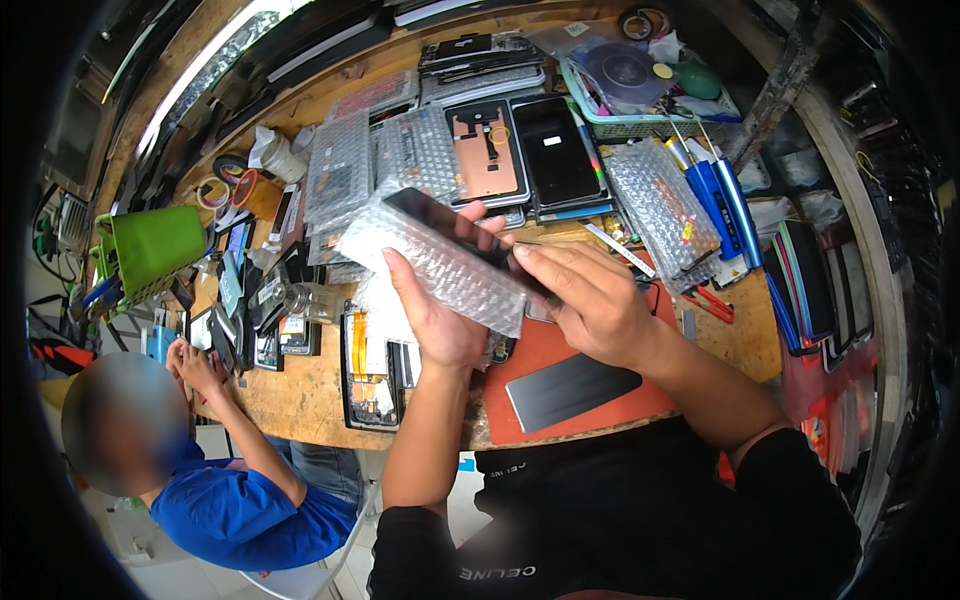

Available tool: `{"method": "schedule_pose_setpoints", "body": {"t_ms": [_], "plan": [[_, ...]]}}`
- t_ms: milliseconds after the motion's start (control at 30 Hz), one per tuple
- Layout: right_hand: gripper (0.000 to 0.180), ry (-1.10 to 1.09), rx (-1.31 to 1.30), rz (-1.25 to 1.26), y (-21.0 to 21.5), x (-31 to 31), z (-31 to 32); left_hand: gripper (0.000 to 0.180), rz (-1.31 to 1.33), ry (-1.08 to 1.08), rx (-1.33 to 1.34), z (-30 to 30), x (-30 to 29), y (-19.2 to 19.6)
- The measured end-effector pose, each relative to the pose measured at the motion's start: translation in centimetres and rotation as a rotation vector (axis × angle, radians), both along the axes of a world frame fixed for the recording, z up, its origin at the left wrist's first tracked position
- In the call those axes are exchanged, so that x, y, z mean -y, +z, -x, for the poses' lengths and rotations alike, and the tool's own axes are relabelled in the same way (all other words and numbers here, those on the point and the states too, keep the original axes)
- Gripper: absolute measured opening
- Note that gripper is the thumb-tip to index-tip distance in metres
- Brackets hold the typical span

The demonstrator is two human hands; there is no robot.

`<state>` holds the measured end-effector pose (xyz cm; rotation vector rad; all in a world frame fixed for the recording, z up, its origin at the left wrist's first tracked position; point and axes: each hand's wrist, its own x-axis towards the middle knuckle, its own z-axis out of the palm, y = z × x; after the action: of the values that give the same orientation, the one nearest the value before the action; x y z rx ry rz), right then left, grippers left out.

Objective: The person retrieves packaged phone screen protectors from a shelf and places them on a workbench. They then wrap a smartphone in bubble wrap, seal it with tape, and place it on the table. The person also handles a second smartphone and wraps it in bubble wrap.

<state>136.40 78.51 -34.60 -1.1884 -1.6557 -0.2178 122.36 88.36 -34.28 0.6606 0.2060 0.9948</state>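
Observation:
My left hand point(440, 320) grips a bubble-wrap sleeve point(430, 262) from below, holding it above the wooden bench point(300, 395). A dark phone screen point(440, 220) sticks out of the sleeve's upper end. My right hand point(585, 295) pinches the sleeve's lower right end, fingertips on the screen's edge. Under my hands lies an orange-red work mat point(520, 345) with a dark glass panel point(570, 388) flat on it.
Another person in a blue shirt point(235, 510) sits at lower left, a hand point(195, 368) on the bench. An opened phone point(370, 370) lies left of the mat. Further back are phone screens point(550, 150), bubble-wrap pieces point(660, 205), blue tools point(725, 200), a green bin point(155, 245) and a basket point(640, 85).

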Motion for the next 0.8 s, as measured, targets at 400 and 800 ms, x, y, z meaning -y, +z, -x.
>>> {"method": "schedule_pose_setpoints", "body": {"t_ms": [400,800], "plan": [[0.026,0.621,-1.384,0.408,0.0,0.4,-0.9,0.079,0.004,0.513,-0.073,3.2,-3.5,1.9],[0.025,0.715,-1.434,0.527,-0.1,0.8,-0.7,0.059,-0.066,0.641,0.135,5.5,-5.4,2.1]]}}
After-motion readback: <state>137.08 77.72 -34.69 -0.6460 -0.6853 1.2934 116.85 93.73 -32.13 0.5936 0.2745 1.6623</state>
